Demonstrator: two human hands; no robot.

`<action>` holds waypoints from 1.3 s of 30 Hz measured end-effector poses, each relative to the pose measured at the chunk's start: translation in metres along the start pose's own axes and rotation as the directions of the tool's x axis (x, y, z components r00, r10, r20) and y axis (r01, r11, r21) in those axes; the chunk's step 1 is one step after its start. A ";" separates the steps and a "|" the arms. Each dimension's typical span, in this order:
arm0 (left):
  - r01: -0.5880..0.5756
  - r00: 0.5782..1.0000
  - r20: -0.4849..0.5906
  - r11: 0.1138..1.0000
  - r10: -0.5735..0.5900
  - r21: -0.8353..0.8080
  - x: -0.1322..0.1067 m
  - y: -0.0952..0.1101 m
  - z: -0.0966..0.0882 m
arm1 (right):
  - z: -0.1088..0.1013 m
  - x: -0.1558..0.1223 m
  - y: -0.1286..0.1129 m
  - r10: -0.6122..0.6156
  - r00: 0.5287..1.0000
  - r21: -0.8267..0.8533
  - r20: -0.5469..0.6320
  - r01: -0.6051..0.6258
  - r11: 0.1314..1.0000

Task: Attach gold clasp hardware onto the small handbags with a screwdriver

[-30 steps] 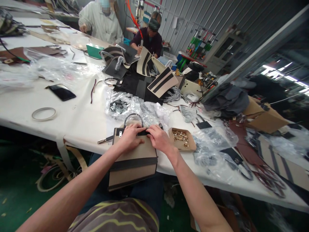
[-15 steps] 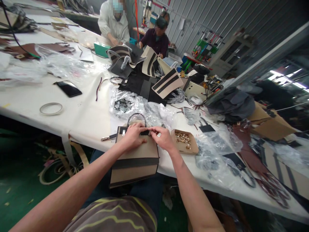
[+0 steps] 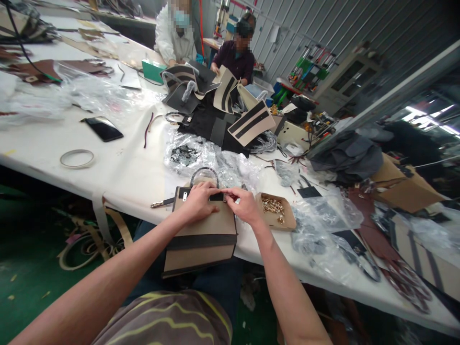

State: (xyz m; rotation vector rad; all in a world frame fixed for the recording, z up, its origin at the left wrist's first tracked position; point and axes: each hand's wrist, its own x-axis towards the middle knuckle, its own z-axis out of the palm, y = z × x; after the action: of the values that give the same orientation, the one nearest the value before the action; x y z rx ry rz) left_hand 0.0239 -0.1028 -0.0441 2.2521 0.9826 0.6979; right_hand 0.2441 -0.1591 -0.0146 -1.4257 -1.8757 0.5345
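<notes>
A beige handbag [image 3: 203, 239] with black bands lies at the near edge of the white table [image 3: 118, 167], its lower half hanging over my lap. My left hand [image 3: 197, 203] rests curled on the bag's upper part, fingers pressing the black top strip. My right hand [image 3: 244, 206] pinches at the same strip just right of the left hand; what sits between its fingertips is too small to name. The bag's round handle [image 3: 204, 173] sticks up behind my hands.
A small cardboard tray of gold metal fittings [image 3: 275, 208] sits right of my right hand. A metal tool [image 3: 162, 203] lies left of the bag. Crinkled plastic bags [image 3: 212, 160], a phone [image 3: 103, 128], a ring [image 3: 76, 158] and bag panels [image 3: 247, 123] cover the table. Two people work at the far end.
My right hand went from lying flat on the bag's top strip to a pinch at it. The view has shifted slightly; the bag stays put.
</notes>
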 end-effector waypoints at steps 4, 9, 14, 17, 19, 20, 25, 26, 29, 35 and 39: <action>-0.001 1.000 -0.010 1.000 0.001 0.005 0.000 -0.001 0.002 | 0.002 -0.004 -0.002 -0.041 0.999 -0.035 -0.022 0.040 0.999; -0.003 1.000 -0.024 1.000 0.003 -0.003 -0.002 -0.002 0.002 | 0.004 -0.014 0.003 -0.149 0.988 -0.042 -0.029 0.147 0.988; 0.014 1.000 -0.013 1.000 -0.014 -0.006 -0.001 -0.001 0.001 | 0.009 -0.018 0.016 -0.203 0.977 -0.054 -0.065 0.200 0.978; 0.012 1.000 -0.012 1.000 -0.012 0.002 -0.001 -0.001 0.002 | 0.012 -0.017 0.020 -0.189 0.978 -0.062 -0.084 0.184 0.981; 0.007 1.000 -0.013 1.000 -0.007 0.010 -0.001 -0.001 0.002 | 0.014 -0.017 0.022 -0.174 0.979 -0.063 -0.103 0.168 0.984; 0.007 1.000 -0.014 1.000 -0.007 0.013 -0.001 -0.001 0.002 | 0.015 -0.017 0.023 -0.171 0.979 -0.061 -0.111 0.165 0.984; 0.018 1.000 -0.008 1.000 -0.018 0.010 -0.002 0.000 0.002 | 0.016 -0.021 0.027 -0.206 0.974 -0.078 -0.094 0.199 0.977; 0.020 1.000 -0.006 1.000 -0.020 0.010 -0.001 0.000 0.001 | 0.016 -0.021 0.028 -0.209 0.974 -0.094 -0.085 0.201 0.975; 0.025 1.000 -0.006 1.000 -0.025 0.010 -0.001 0.001 0.001 | 0.016 -0.023 0.024 -0.191 0.980 -0.126 -0.059 0.182 0.975; 0.038 0.999 0.001 0.999 -0.038 0.021 -0.001 0.003 -0.001 | 0.002 -0.018 0.022 -0.089 0.993 -0.101 -0.082 0.080 0.992; 0.042 0.999 0.013 0.999 -0.043 0.028 -0.001 0.006 -0.002 | -0.017 -0.001 0.053 0.180 0.904 -0.200 -0.388 -0.273 0.941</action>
State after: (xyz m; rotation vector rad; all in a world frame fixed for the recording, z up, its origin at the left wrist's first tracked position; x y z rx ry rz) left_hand 0.0248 -0.1060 -0.0387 2.2501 1.0365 0.6530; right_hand 0.2912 -0.1450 -0.0402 -1.7877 -1.5237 0.1231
